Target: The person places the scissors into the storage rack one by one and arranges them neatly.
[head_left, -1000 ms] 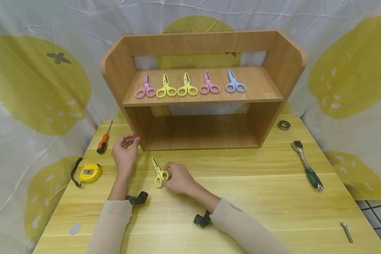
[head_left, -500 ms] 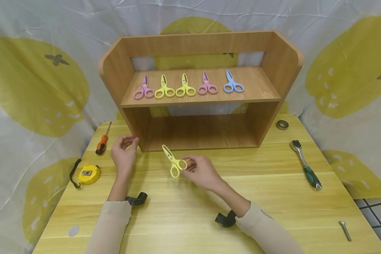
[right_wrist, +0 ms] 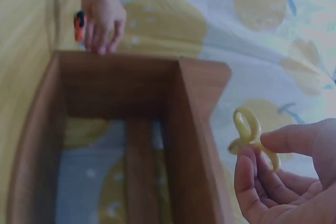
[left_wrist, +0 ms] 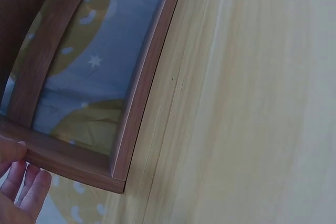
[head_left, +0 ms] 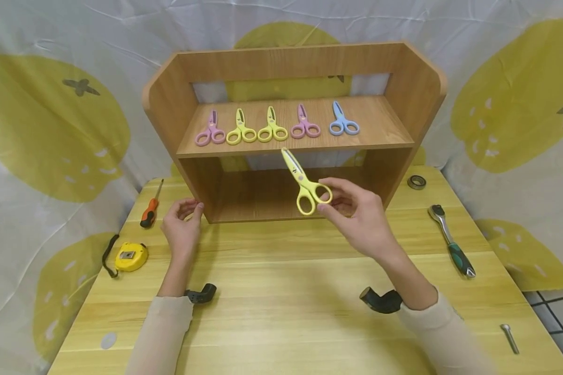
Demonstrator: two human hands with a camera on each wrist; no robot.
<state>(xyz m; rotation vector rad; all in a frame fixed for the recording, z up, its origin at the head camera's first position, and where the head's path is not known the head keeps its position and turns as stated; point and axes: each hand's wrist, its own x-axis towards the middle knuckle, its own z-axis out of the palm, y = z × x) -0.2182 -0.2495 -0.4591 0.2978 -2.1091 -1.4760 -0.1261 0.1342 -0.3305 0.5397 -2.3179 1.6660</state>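
Observation:
A pair of yellow scissors (head_left: 302,178) is in my right hand (head_left: 363,219), raised in front of the wooden shelf (head_left: 291,148). Thumb and fingers pinch one handle ring, and the blades point up and left. In the right wrist view the scissors (right_wrist: 247,129) appear nearly edge-on. My left hand (head_left: 183,224) rests against the shelf's left side panel near the bottom, fingers loosely bent. The left wrist view has its thumb touching the panel's edge. On the upper board lie two pink scissors (head_left: 211,130), two more yellow scissors (head_left: 241,129) and blue scissors (head_left: 342,122), in a row.
Left on the table are a screwdriver (head_left: 151,208), a tape measure (head_left: 131,257) and a grey disc (head_left: 108,340). To the right lie a bearing ring (head_left: 416,182), a ratchet wrench (head_left: 452,241) and a bolt (head_left: 509,338). A lemon-print cloth (head_left: 56,260) hangs behind.
My right hand has lifted the yellow scissors off the tabletop and carried them right and up toward the upper board. My left hand has stayed at the shelf's side.

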